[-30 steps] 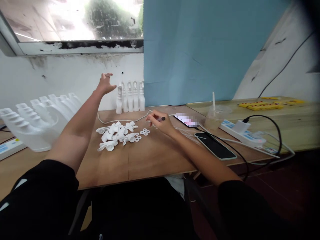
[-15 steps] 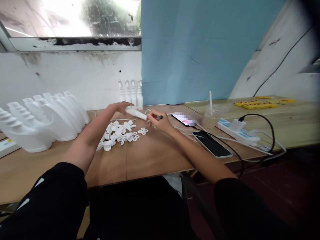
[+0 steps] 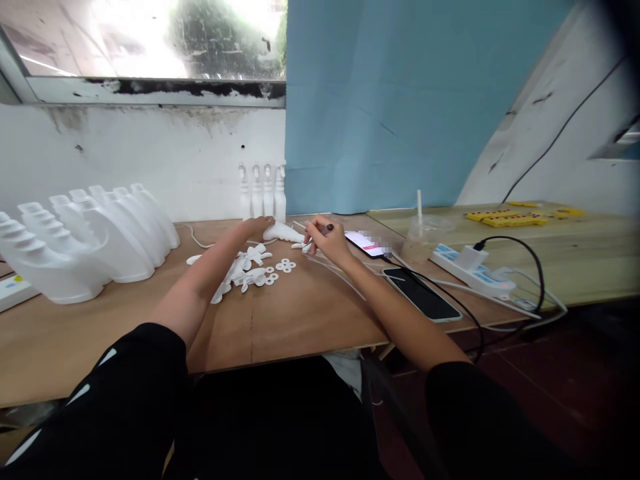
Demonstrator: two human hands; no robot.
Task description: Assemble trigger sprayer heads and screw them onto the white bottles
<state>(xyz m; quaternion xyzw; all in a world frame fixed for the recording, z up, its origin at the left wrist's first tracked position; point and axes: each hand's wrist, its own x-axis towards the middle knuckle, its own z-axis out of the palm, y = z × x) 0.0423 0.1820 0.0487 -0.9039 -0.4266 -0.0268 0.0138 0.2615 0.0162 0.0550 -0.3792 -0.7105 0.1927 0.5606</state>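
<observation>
A white plastic bottle [image 3: 284,233] lies on its side at the back of the wooden table, its narrow end toward the right. My left hand [image 3: 262,227] is closed around its wider left end. My right hand [image 3: 325,240] is by the narrow end, its fingers pinched together. A small white plastic piece [image 3: 300,246] shows at those fingertips, and a dark-ended stick-like thing [image 3: 327,229] pokes out of the same hand; its kind is not clear. In front of the bottle lie a pile of loose white spray-head parts [image 3: 253,270] and several white rings [image 3: 285,265].
Large white bottles [image 3: 120,233] stand in a row at the left. Several slim spray bottles [image 3: 267,190] stand against the wall. To the right are a lit phone [image 3: 367,244], a dark phone [image 3: 425,293], a plastic cup [image 3: 419,240], and a power strip [image 3: 473,270] with cables.
Both hands and the bottle have shifted slightly right and lower in the view. The left hand has settled closer onto the bottle. A white piece now shows at my right fingertips.
</observation>
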